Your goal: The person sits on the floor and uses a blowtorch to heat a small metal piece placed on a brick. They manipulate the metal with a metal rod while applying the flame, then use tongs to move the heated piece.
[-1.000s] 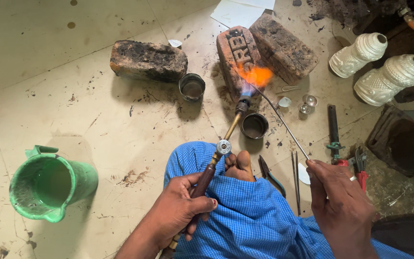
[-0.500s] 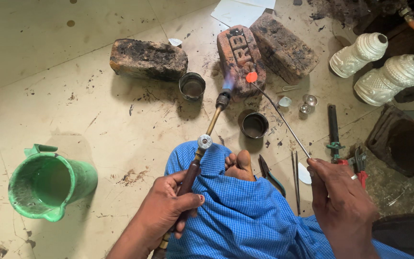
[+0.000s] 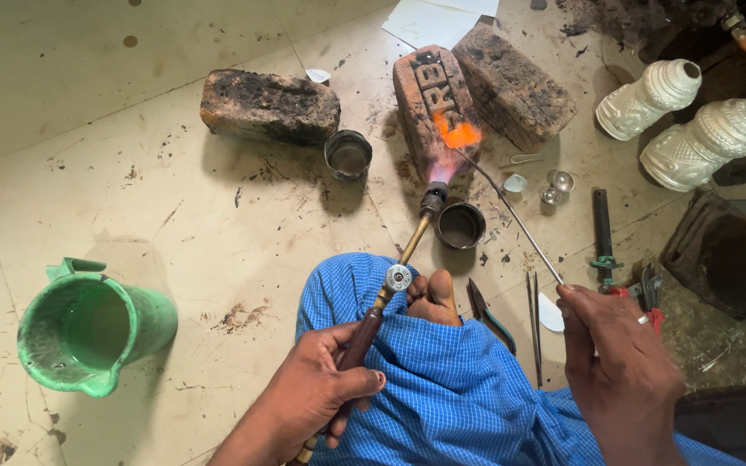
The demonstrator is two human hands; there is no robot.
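Presently: left hand (image 3: 317, 406), fingers closed around torch (image 3: 390, 285); flame on red brick (image 3: 429, 95). Right hand (image 3: 623, 371), fingers pinching thin metal rod (image 3: 511, 211), tip at glow.

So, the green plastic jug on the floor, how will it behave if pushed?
The green jug looks like thin plastic, so probably light and easy to slide on the smooth floor. It seems wider at the rim, so it may tip.

Stained tile floor (image 3: 131, 112), three bricks (image 3: 269, 105), green jug (image 3: 88, 328), metal cups (image 3: 349, 154)
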